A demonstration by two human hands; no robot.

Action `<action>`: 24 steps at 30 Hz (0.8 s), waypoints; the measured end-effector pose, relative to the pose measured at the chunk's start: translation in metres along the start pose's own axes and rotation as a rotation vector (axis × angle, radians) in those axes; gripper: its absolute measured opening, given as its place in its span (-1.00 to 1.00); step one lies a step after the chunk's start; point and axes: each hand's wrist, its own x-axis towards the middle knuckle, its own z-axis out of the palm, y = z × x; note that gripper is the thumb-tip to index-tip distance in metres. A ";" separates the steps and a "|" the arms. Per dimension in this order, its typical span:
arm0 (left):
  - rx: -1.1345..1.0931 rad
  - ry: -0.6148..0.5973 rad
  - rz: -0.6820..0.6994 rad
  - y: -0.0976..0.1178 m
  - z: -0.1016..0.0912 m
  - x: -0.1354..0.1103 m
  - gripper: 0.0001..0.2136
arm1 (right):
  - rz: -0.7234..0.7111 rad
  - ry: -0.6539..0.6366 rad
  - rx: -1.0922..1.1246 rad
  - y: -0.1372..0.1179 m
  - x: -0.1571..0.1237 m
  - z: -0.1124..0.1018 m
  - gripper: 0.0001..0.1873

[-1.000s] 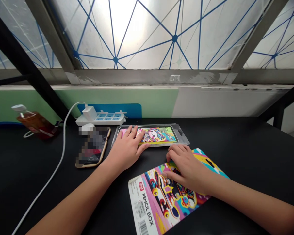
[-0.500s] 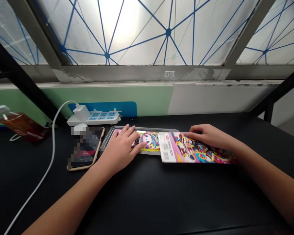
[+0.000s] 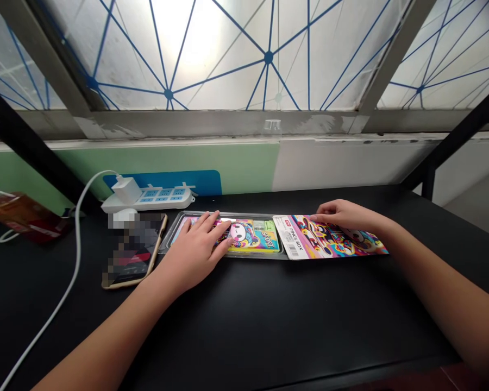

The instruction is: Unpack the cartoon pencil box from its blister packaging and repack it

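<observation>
while both hands rest palm down on the black table [image 3: 269,326], neither one grips anything. the left hand [image 3: 195,250] lies nearly flat with its fingers spread, the fingertips [image 3: 206,220] touching the printed pencil box [image 3: 250,239], which sits inside a clear plastic tray [image 3: 170,239]. the box shows a cartoon character and the word "sport", and the hand covers its left part.

the right hand [image 3: 342,214] is loosely open with its fingers lightly curled, resting on the upper edge of a colourful card [image 3: 334,244] and not pinching it. the card lies flat just right of the tray, its white end marked "pencil box" and carrying a barcode. that end seems to lie over the tray's right edge.

left of the tray, a phone [image 3: 132,255] in a gold-edged case lies close by, its screen pixelated. a small white object [image 3: 124,218] sits at the phone's top, too blurred to name. behind that stands a white power strip [image 3: 146,201] with a charger [image 3: 126,190] plugged in, and its white cable [image 3: 76,266] runs down across the table. further left, a bottle of amber liquid [image 3: 20,214] lies on its side.
</observation>
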 end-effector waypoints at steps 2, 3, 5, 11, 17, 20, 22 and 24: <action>0.009 -0.003 -0.003 0.000 -0.001 0.000 -0.51 | -0.064 0.087 -0.004 -0.007 0.000 0.006 -0.47; 0.012 -0.008 -0.006 0.001 -0.001 0.000 -0.51 | -0.099 0.133 0.002 -0.012 -0.001 0.011 -0.48; 0.020 -0.021 -0.013 0.002 -0.002 0.000 -0.51 | -0.154 0.206 0.018 -0.024 -0.002 0.024 -0.50; 0.063 -0.022 -0.010 0.004 -0.002 -0.002 -0.51 | -0.168 0.219 0.025 -0.045 -0.002 0.047 -0.49; 0.065 -0.001 0.006 0.003 -0.002 -0.002 -0.51 | -0.114 0.267 0.006 -0.033 -0.003 0.028 -0.46; 0.067 0.005 0.005 0.002 -0.002 -0.002 -0.51 | -0.069 0.266 -0.006 -0.028 -0.004 0.018 -0.43; 0.072 0.019 0.023 -0.001 -0.001 -0.003 -0.51 | -0.048 0.280 -0.018 -0.027 -0.005 0.015 -0.43; 0.066 0.028 0.045 -0.003 0.000 -0.004 -0.50 | -0.056 0.307 -0.028 -0.029 -0.007 0.016 -0.45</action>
